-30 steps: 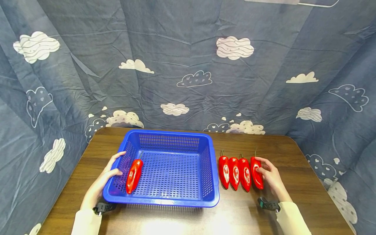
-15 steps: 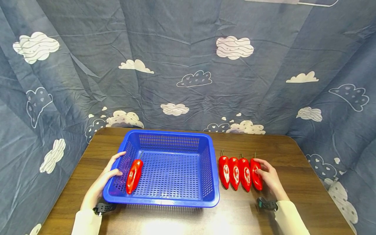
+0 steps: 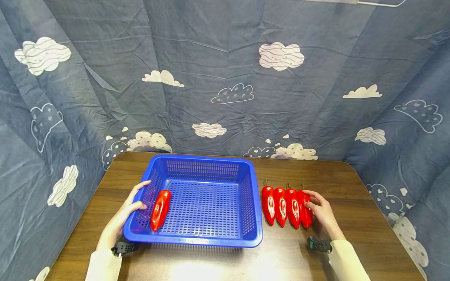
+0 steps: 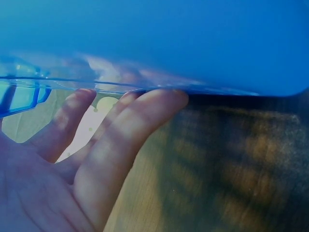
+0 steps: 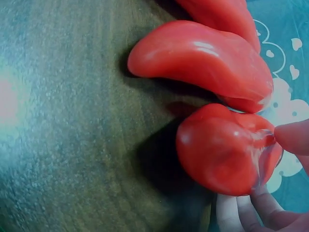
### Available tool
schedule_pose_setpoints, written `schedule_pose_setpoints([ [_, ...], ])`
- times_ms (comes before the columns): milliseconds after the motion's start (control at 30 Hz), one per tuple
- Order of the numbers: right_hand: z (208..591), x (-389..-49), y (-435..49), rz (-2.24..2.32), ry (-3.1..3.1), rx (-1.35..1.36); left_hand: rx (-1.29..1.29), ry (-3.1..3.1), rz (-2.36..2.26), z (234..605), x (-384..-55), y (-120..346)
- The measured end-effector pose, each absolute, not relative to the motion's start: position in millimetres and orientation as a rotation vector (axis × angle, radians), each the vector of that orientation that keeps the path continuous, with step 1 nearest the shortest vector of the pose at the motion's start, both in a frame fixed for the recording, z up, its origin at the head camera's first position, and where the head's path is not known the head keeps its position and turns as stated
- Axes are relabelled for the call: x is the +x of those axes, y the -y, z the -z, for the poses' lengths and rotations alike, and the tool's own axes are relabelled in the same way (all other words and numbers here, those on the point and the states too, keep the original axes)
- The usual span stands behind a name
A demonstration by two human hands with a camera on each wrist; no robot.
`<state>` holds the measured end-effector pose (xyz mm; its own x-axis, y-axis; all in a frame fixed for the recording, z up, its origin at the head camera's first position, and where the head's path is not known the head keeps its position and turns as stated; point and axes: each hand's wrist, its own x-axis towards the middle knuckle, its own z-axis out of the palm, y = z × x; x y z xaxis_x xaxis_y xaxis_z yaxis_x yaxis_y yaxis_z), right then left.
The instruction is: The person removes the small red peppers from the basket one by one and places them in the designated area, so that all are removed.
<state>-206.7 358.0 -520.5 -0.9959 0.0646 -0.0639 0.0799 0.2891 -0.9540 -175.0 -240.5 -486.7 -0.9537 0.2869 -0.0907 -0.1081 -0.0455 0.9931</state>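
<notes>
A blue plastic basket (image 3: 192,241) stands on the left, one long red pepper (image 3: 161,210) lying inside along its left wall. My left hand (image 3: 127,208) holds the basket's left rim, thumb over the inner side; the left wrist view has its fingers (image 4: 116,137) against the outside of the blue wall. Right of the basket, several glossy red peppers (image 3: 280,207) lie in a row, stems away from me. The rightmost pepper (image 5: 219,150) is pinched between the thumb and fingers of my right hand (image 3: 322,211), its side close against its neighbour (image 5: 203,67).
The brown wooden table (image 3: 288,261) carries everything, with a bright glare along its front. A dark blue curtain (image 3: 225,113) with white clouds hangs behind the table and at both sides. Both wrists wear black straps.
The rightmost pepper has shifted left and straightened, closing the gap to the row, with my right hand moving slightly left alongside it. My left hand and the basket stay put.
</notes>
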Motion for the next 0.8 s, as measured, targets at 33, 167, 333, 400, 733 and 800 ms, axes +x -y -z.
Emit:
schedule_pose_setpoints([
  [33, 525.3, -208.7, -360.7, 1.859, -2.526, 0.142, 0.197, -1.962, -2.084, 487.0, -175.2, 240.5],
  [167, 532.6, -213.8, -368.5, 1.855, -2.556, 0.163, 0.215, -1.964, -2.086, 487.5, -175.5, 240.8],
  [333, 531.3, -216.6, -373.9, 1.906, -2.584, 0.199, 0.215, -1.954, -2.089, 487.3, -175.8, 241.3],
  [400, 526.4, -216.3, -371.6, 1.901, -2.638, 0.222, 0.21, -1.958, -2.087, 487.1, -175.9, 241.4],
  [733, 501.0, -213.9, -358.5, 2.029, -2.634, 0.106, 0.219, -1.956, -2.088, 487.2, -175.8, 241.0],
  [800, 488.9, -209.6, -348.0, 2.012, -2.651, 0.09, 0.22, -1.967, -2.084, 487.4, -175.5, 241.0],
])
